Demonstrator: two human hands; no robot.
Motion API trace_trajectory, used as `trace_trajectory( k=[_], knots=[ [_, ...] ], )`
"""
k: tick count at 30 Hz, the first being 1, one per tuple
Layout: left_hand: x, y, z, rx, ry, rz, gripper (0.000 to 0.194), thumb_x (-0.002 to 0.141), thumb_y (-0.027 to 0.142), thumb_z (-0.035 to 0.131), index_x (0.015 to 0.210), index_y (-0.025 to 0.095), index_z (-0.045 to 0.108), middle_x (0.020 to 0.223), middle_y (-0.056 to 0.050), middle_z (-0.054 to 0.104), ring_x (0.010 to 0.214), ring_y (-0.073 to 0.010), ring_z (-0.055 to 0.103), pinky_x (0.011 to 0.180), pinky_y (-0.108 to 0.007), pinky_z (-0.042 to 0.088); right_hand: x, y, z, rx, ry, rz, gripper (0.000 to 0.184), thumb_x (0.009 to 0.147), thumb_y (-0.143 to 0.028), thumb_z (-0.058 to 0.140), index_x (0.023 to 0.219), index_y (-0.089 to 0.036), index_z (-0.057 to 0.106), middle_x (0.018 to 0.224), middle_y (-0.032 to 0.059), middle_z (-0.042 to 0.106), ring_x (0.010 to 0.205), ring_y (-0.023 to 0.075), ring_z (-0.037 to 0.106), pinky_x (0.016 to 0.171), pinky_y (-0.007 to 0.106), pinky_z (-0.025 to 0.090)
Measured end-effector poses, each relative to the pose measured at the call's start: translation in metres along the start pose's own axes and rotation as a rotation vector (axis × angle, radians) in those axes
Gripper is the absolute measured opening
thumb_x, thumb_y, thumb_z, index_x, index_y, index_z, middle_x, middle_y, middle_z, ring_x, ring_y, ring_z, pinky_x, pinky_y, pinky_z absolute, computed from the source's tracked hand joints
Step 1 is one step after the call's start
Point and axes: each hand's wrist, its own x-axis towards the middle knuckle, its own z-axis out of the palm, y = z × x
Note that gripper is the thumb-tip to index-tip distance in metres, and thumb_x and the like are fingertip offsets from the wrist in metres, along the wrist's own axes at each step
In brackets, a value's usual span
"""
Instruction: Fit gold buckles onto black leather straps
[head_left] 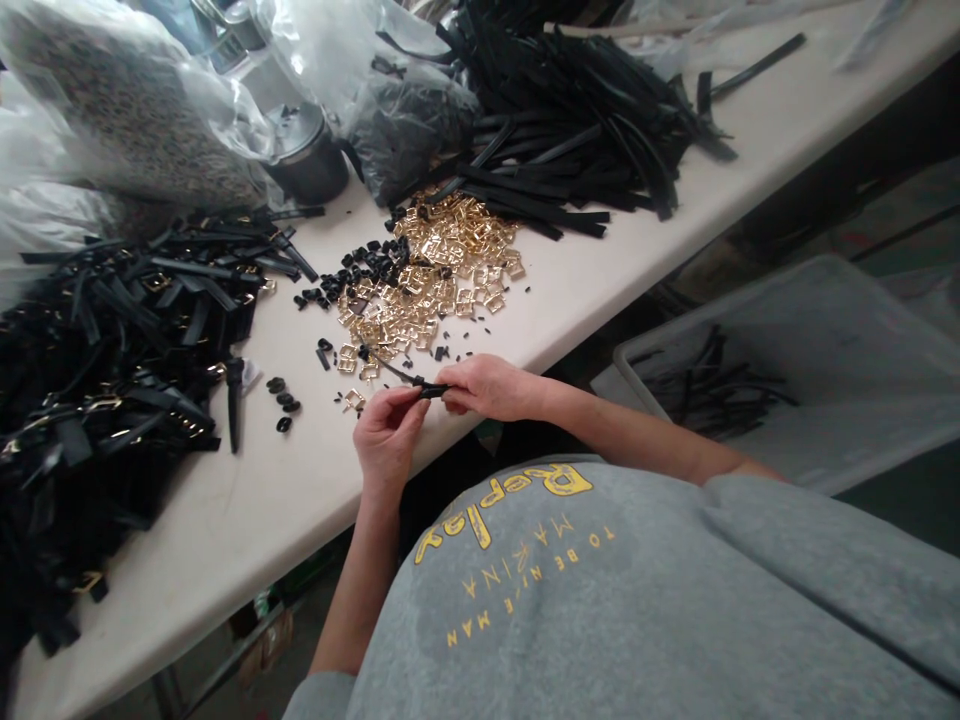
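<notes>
Between my two hands, just over the table's near edge, is a narrow black strap (432, 390). My left hand (387, 430) pinches one part of it between thumb and fingers. The fingers of my right hand (487, 388) are closed on its other part. A thin end of the strap points up and left towards the hardware. Beyond my hands lies a heap of gold buckles (457, 240), with a single gold buckle (354, 400) close to my left hand. Small black loops (367, 270) lie against the heap's left side.
A large pile of buckled black straps (150, 310) covers the left. Loose black strips (570, 130) are heaped at the back. Behind stand a dark metal cup (304, 150) and filled plastic bags (142, 100). A pale bin (825, 350) holding black strips sits below the table's right side.
</notes>
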Motion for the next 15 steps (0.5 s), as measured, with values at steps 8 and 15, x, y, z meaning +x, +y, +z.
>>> trace_trajectory(
  k=[8,15],
  knots=[
    [0.000,-0.003,-0.002,0.056,-0.052,0.112,0.016,0.077,0.027,0.079,0.092,0.022,0.076,0.090,-0.003,0.070,0.085,-0.0158,0.066,0.081,-0.029,0.054,-0.007,0.001,0.001,0.102,0.004,-0.100,0.016,0.093,-0.010,0.049,0.090,-0.014,0.064,0.079,0.0020,0.069,0.072,0.0116,0.058,0.071,0.023,0.040],
    [-0.001,0.006,-0.001,0.105,-0.086,0.112,0.011,0.075,0.033,0.079,0.085,0.036,0.076,0.087,-0.002,0.071,0.083,-0.0249,0.068,0.078,-0.041,0.058,-0.014,-0.005,0.004,0.008,0.081,-0.055,0.016,0.092,-0.013,0.049,0.085,-0.017,0.062,0.080,0.0038,0.070,0.073,0.0162,0.063,0.069,0.026,0.043]
  ],
)
